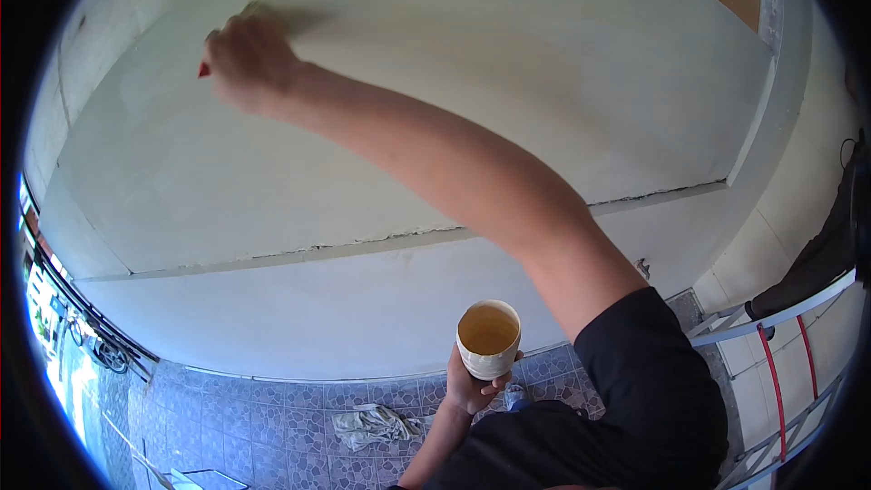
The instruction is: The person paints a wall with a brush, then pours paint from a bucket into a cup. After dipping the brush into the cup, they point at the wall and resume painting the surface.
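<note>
The two hands are held well apart. The right hand [249, 59] is lifted high, to the far side of the pale wall [435, 100]. In it, a small thing with a red end [204, 71] is gripped. Most of it is hidden by the fingers, and the hand is blurred, so it cannot be told if the wall is touched. The arm is stretched out long, likely because that spot could not be reached any other way.

Low down, near the body, a pale cup [490, 364] is held by the left hand [464, 392], with fingers wrapped around its lower part. Its mouth is turned up, likely so that the yellow-brown stuff [489, 331] inside is not spilled. By being held low, it is probably made easy to carry.

Below the right hand, a cracked line [363, 241] is seen across the wall. Just left of the left hand, a crumpled cloth [367, 426] is seen on the tiled floor [272, 417]. To the right, a ladder [787, 310] is placed.
</note>
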{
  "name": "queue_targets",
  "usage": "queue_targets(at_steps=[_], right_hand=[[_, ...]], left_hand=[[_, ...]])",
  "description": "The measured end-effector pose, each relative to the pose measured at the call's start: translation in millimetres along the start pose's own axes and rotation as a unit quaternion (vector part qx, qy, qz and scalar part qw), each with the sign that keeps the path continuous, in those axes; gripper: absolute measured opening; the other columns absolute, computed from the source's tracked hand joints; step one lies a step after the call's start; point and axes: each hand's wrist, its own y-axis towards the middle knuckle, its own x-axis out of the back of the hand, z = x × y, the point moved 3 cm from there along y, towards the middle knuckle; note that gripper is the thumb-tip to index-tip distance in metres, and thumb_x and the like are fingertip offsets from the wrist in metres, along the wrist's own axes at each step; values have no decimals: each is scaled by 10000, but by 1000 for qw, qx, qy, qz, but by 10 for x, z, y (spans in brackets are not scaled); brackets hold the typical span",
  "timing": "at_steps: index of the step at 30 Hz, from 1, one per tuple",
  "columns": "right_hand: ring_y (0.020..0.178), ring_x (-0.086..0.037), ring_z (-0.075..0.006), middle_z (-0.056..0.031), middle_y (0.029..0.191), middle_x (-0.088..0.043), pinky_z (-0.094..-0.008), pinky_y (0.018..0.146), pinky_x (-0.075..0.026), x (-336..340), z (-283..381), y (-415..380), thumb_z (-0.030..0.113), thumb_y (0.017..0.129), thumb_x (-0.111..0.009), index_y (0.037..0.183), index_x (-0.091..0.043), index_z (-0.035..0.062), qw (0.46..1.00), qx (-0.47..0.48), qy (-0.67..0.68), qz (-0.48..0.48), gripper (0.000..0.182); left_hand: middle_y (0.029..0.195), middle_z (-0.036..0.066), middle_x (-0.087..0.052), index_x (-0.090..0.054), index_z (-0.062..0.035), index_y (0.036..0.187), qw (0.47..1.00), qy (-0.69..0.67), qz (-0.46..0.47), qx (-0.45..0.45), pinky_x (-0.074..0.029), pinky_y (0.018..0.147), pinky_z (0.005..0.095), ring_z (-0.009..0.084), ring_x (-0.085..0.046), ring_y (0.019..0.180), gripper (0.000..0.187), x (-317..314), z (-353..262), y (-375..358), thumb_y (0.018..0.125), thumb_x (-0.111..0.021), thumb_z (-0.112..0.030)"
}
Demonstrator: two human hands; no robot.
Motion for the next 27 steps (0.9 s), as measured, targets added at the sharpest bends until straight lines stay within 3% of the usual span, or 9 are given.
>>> queue_targets(at_steps=[4,8,10,16,18,20,21,23,27], right_hand=[[799,-726,-357,-160,821,-755,-459,761,-587,109,-166,119,89,815,-643,733,-753,106,994,-14,49,-96,139],[650,-688,-419,-216,676,-680,-481,643,-584,972,-1446,175,231,847,-669,653,-637,44,974,-137,20,-180,271],[526,-648,-163,-84,549,-628,-353,494,-505,1786,-1605,-107,89,865,-667,644,-608,-4,964,-113,128,-204,246],[767,-726,-137,-63,850,-752,-313,604,-592,3003,-2051,-916,58,918,-678,860,-704,-35,919,-215,163,-286,113],[699,-741,-332,-113,843,-754,-457,663,-589,3475,-2400,-1283,193,819,-780,958,-759,72,904,-289,77,-304,185],[717,-722,-429,-204,786,-744,-466,715,-604,3907,-2371,-1550,242,862,-660,793,-707,27,895,-308,-111,-304,231],[717,-722,-429,-204,786,-744,-466,715,-604,3952,-2322,-1589,242,862,-660,793,-707,27,896,-305,-112,-303,231],[784,-733,-426,-212,819,-750,-485,780,-606,4006,-2220,-1661,250,893,-630,849,-727,18,809,-342,-441,-185,255],[814,-734,-431,-231,800,-733,-519,767,-589,2831,-1843,-1261,218,873,-692,853,-750,33,866,-238,-413,-153,195]], left_hand=[[1193,363,-638,-517,-63,1427,1000,9,0,-11,-403,366,242,289,-580,560,668,-32,11,-48,1072,-274,-574],[1177,317,-658,-481,-35,1475,998,52,11,-13,-419,371,213,236,-613,589,716,-48,8,-49,1091,-222,-581],[1197,337,-643,-489,-46,1462,999,28,20,9,-418,370,226,258,-606,599,702,-12,-11,18,1082,-241,-582],[1213,345,-625,-487,-54,1458,997,23,42,53,-436,380,228,262,-601,624,693,-25,11,97,1071,-272,-587],[1204,341,-627,-486,-49,1456,997,22,40,56,-434,380,224,259,-603,625,694,-28,13,91,1072,-271,-586],[1199,340,-628,-487,-50,1455,997,21,42,57,-433,380,221,258,-603,622,697,-37,20,78,1072,-270,-590],[1193,339,-629,-487,-50,1454,997,20,43,56,-431,380,219,257,-603,620,700,-38,24,83,1071,-268,-594],[1199,343,-627,-490,-52,1452,997,8,40,64,-429,380,220,259,-604,616,704,-23,45,78,1070,-268,-600],[1220,360,-621,-495,-63,1453,997,13,29,73,-424,377,224,267,-599,606,706,54,66,103,1064,-278,-610]])
